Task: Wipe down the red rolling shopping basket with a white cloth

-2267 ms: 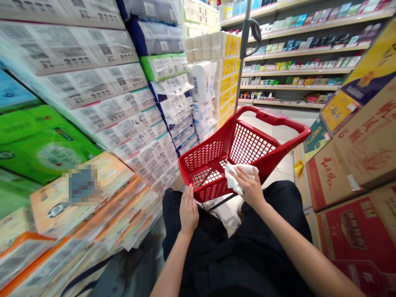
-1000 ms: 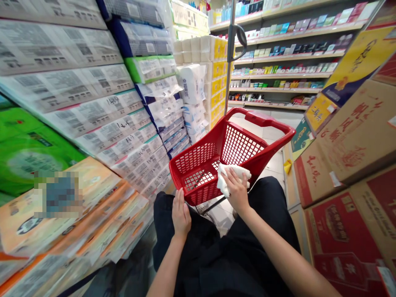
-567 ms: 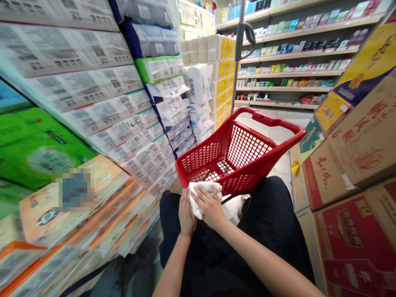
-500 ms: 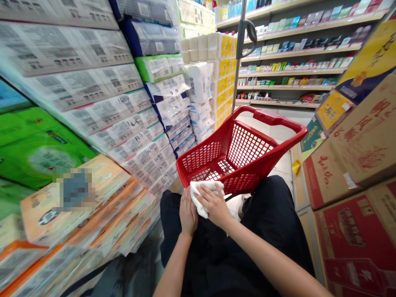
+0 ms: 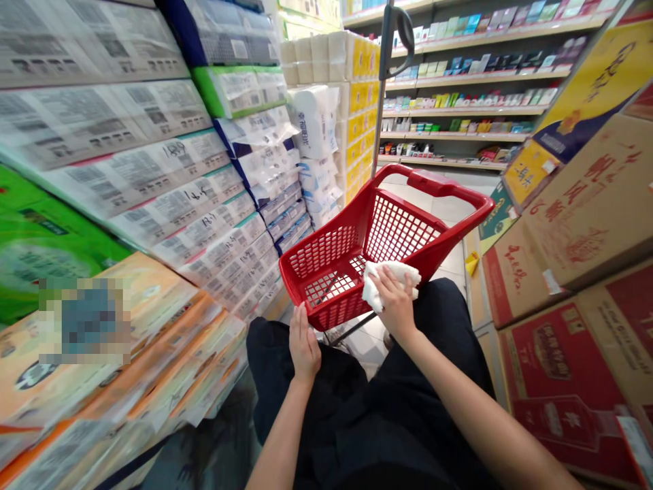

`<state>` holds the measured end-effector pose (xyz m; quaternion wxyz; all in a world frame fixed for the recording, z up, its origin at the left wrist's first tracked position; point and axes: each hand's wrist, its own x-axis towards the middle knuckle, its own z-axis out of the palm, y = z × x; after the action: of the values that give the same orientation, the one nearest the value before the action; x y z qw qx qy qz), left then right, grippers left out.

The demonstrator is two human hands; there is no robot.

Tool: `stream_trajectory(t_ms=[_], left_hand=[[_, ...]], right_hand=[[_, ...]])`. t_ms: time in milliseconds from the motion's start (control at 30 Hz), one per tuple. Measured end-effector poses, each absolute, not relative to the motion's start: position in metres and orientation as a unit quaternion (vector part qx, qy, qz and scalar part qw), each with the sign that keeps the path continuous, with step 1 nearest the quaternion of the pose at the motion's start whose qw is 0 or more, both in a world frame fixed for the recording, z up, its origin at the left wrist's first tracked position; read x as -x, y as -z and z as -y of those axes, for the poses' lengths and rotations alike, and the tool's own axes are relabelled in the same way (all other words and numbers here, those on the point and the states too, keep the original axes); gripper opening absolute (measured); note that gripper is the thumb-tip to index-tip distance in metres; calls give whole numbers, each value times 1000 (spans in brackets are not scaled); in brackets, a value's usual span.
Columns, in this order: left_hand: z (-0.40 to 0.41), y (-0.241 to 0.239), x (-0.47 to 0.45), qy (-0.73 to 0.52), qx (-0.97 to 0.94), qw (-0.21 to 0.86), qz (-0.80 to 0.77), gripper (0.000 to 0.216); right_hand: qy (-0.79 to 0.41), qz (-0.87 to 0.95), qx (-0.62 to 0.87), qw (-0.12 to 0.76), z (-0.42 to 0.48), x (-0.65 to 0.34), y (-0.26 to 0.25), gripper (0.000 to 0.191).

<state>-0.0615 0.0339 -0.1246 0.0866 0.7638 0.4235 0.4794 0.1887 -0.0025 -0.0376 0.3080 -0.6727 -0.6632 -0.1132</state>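
Note:
A red plastic shopping basket (image 5: 357,238) with a mesh wall and a tall metal pull handle stands in the aisle in front of my knees. My left hand (image 5: 303,344) grips its near left rim, fingers closed over the edge. My right hand (image 5: 394,301) presses a crumpled white cloth (image 5: 375,282) against the basket's near right rim, fingers curled over the cloth. The basket's inside looks bare. Dark trousers cover my legs below both hands.
Stacked packs of tissue paper (image 5: 168,197) wall the left side of the narrow aisle. Cardboard boxes (image 5: 576,252) are piled along the right. Store shelves (image 5: 474,82) with small goods cross the far end. A yellow scrap (image 5: 472,263) lies on the tiled floor beside the boxes.
My right hand has slid the cloth from the near left corner, beside my left hand, back along the rim to the right. My left hand keeps its hold.

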Motion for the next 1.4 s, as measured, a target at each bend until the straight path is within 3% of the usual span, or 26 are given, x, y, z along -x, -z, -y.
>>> stream_trajectory(t_ms=[233,367,567,900,1033,1233,1333,1400], left_hand=[[-36,129,67,-482,-763,107,-417,55],[-37,131,72,-480,-772,101,-404,62],[-36,126,70,-467,-778,93,-410,53],[-34,123,63,-492,-764,90,-408,53],[-34,126,61,-498,-759,93,-409,53],[-35,130,66,-497,-754,125,-412,57],[-34,129,69,-488,-759,137,-408,69],[-33,128,70,-482,-763,138,-408,63]], right_hand=[[50,753,571,324,2,-78,60,51],[54,773,540,330,2,-62,65,46],[68,799,518,298,2,-113,56,50],[139,664,663,317,0,-219,38,45],[104,637,682,343,-2,-175,42,48],[40,745,576,333,2,-80,55,47],[38,768,546,333,3,-63,60,45],[44,778,535,328,3,-68,62,44]])
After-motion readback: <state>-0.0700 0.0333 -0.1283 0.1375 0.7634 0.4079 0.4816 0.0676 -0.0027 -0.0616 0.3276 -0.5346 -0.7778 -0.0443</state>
